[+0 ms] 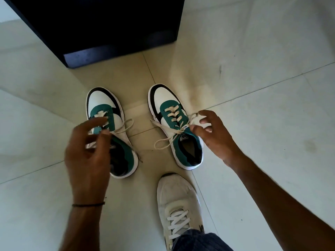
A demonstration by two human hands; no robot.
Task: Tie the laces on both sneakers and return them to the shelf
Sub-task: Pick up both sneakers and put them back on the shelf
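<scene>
I see two white, green and black sneakers side by side on the tiled floor [253, 124], toes pointing away from me toward a dark cabinet [101, 24] at the far side. The left sneaker [107, 113] sits under my left hand [87, 153], whose fingers [97, 122] are spread and loosely curled above its laces [125, 127]; I cannot tell whether they pinch a lace. The right sneaker [174, 120] has a loop lying off its left side. My right hand [215, 134] is at its right edge, fingers half open, thumb and forefinger close by a lace end. Nearer, a white worn shoe [177, 196] stands on the floor.
</scene>
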